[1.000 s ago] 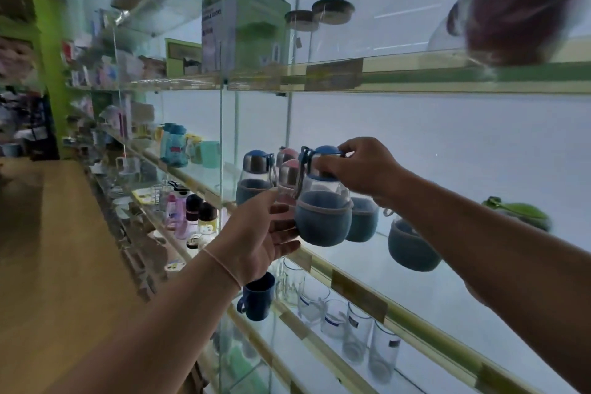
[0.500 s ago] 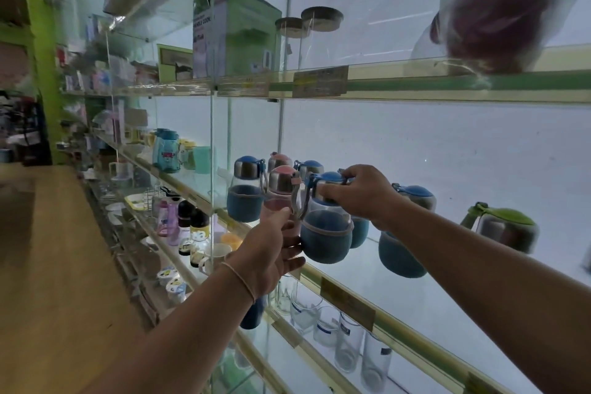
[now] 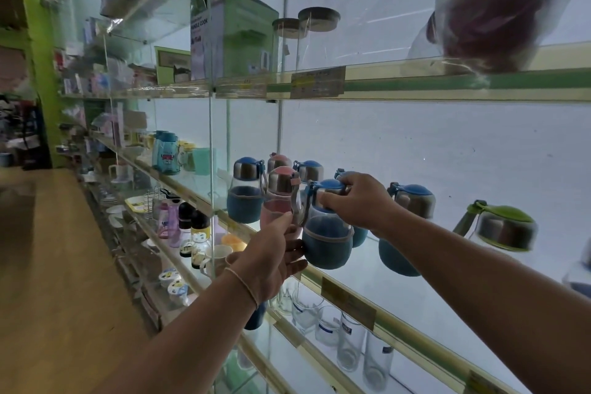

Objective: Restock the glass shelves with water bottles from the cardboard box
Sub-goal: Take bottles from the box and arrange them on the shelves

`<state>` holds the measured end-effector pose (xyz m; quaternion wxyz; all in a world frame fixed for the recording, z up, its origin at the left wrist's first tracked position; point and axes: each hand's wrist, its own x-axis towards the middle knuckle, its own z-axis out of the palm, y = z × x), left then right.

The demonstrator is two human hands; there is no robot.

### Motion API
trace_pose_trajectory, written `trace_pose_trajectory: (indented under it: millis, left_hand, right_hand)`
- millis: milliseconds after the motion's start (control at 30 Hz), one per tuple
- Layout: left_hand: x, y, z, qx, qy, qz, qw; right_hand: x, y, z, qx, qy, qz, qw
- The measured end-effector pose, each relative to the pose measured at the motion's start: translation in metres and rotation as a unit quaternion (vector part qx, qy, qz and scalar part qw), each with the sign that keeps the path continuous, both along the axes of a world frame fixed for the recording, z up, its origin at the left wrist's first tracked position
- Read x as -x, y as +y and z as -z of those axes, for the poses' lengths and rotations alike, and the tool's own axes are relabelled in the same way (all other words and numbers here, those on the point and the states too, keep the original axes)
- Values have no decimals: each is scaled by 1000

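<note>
The right hand [image 3: 358, 201] grips the blue-capped, blue-sleeved glass bottle [image 3: 326, 233] by its lid; the left hand [image 3: 271, 256] holds its base, a pink-sleeved bottle [image 3: 278, 198] crowding just left, others behind on the glass shelf [image 3: 367, 265].

I see a round blue-sleeved bottle [image 3: 327, 235] with a blue cap, upright at the front edge of the glass shelf [image 3: 358, 269]. A pink bottle [image 3: 279, 198] stands just beside it, more blue bottles [image 3: 245, 191] behind.
</note>
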<state>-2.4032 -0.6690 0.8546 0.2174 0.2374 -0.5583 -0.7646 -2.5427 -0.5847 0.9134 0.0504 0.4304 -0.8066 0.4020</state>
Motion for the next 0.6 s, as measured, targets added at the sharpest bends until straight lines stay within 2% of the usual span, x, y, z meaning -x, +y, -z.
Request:
trace_pose_trajectory:
  millis: [367, 600]
  left_hand:
    - [-4, -4, -2, 8, -1, 0, 1000]
    - [-16, -11, -13, 16, 12, -18, 1000]
  right_hand:
    - [-8, 3, -2, -10, 31, 20, 999]
    - [-28, -3, -3, -3, 153, 86, 984]
